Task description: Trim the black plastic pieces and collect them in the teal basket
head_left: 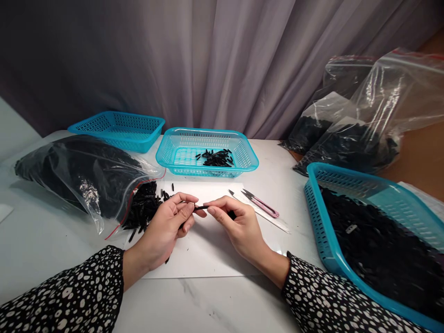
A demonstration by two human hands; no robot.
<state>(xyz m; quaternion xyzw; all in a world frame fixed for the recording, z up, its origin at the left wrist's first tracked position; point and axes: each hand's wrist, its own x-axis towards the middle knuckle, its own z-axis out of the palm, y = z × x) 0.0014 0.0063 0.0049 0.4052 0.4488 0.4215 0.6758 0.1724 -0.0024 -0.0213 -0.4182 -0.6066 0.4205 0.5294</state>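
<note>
A small, thin black piece (200, 208) is pinched between both hands above a white sheet (208, 254). My left hand (169, 217) grips its left end with thumb and fingers. My right hand (239, 222) has the other end between thumb and forefinger, and something dark shows among its curled fingers. Beside my left hand lies a pile of similar black pieces (144, 206), spilling from an open zip bag (79, 171). Right of my right hand rest pink-handled thread snips (262, 204) and a slim pointed tool (270, 221).
A turquoise basket (208, 170) behind the hands holds some black pieces. Another blue basket (138, 134) stands at the back left. At right, a large basket (314, 222) is full of black pieces, with clear zip bags (364, 120) behind it. A grey curtain (208, 60) hangs at the back.
</note>
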